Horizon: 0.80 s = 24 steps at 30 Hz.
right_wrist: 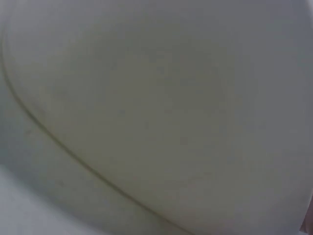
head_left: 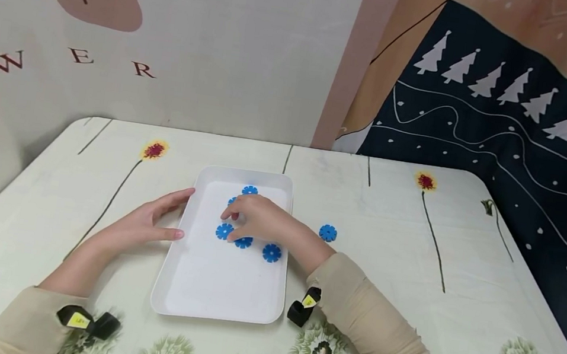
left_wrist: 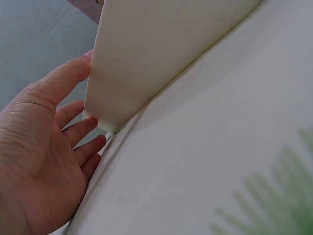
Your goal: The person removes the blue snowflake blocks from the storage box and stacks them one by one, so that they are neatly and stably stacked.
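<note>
A white rectangular tray (head_left: 220,288) lies on the table with several blue notched plastic discs (head_left: 272,252) in it. At its left side is my left hand (head_left: 148,222), thumb and fingers spread, fingertips at the rim. The left wrist view shows these fingers (left_wrist: 80,128) loosely extended by the tray wall (left_wrist: 146,54). My right hand (head_left: 260,219) reaches over the right rim into the tray. Its thumb and bent forefinger stand apart beside one blue disc (head_left: 224,231), with nothing visible between them. The hand partly covers another disc (head_left: 243,243).
One more blue disc (head_left: 328,232) lies on the table right of the tray, near the right forearm. A flower-printed cloth (head_left: 375,213) covers the table. Behind stands a pale printed backdrop (head_left: 236,45), with a dark tree-patterned cloth (head_left: 463,117) to the right.
</note>
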Tool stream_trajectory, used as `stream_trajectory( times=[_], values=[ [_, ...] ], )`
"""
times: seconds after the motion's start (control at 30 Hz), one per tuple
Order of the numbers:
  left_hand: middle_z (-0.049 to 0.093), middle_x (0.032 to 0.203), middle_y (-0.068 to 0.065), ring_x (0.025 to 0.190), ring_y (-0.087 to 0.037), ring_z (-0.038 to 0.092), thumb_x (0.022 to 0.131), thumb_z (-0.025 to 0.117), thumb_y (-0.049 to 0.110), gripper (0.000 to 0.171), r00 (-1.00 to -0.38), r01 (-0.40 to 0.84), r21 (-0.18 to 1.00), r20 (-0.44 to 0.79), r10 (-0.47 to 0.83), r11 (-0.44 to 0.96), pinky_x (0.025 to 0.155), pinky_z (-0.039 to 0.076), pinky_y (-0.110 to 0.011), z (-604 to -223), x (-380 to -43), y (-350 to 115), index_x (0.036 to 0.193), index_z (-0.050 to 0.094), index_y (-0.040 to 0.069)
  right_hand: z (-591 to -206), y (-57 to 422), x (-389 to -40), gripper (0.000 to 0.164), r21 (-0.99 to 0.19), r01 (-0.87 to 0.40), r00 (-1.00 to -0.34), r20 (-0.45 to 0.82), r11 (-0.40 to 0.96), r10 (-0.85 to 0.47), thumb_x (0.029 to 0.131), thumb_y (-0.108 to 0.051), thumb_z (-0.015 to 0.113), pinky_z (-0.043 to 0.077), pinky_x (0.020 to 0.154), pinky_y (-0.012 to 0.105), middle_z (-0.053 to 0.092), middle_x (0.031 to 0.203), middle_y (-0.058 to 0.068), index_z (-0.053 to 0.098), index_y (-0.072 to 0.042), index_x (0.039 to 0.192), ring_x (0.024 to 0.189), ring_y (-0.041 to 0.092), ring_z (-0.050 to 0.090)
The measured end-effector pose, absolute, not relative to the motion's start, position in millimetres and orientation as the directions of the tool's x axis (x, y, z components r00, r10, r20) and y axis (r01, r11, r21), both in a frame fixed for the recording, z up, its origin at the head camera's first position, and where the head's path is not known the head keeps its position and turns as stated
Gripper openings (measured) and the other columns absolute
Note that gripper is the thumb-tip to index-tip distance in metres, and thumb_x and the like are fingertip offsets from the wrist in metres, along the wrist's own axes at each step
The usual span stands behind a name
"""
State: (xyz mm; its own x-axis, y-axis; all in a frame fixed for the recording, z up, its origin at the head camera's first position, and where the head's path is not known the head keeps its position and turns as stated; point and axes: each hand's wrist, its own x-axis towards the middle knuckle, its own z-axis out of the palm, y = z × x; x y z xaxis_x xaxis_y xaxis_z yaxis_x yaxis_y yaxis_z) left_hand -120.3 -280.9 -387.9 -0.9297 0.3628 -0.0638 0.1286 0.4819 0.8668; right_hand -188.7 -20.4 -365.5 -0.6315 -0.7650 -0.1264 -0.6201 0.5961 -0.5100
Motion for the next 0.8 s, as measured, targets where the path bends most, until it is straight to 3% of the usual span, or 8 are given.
stream_trajectory(
  times=[0.6,0.8],
  values=[
    [0.025,0.154,-0.014,0.139,-0.037,0.022,0.085,0.074,0.017,0.083,-0.931,0.122,0.859,-0.075,0.358,0.497,0.107,0.023,-0.054,-387.8,-120.5,-281.5,0.152,0.026,0.009,-369.2,-23.8,-189.6,0.035,-0.514,-0.639,-0.617,-0.101,0.572,-0.78,0.079,-0.033,0.08,0.042,0.078,0.017,0.06,0.088,-0.011,0.074,-0.017,0.109,0.086,0.007,0.05],
    [0.025,0.154,-0.014,0.139,-0.038,0.021,0.085,0.074,0.016,0.082,-0.929,0.123,0.871,-0.067,0.363,0.476,0.107,0.021,-0.058,-388.2,-120.5,-281.6,0.151,0.026,0.009,-369.6,-23.6,-191.0,0.032,-0.472,-0.69,-0.592,-0.067,0.549,-0.803,0.079,-0.034,0.079,0.042,0.075,0.015,0.06,0.086,-0.011,0.074,-0.016,0.105,0.084,0.006,0.051]
  ],
)
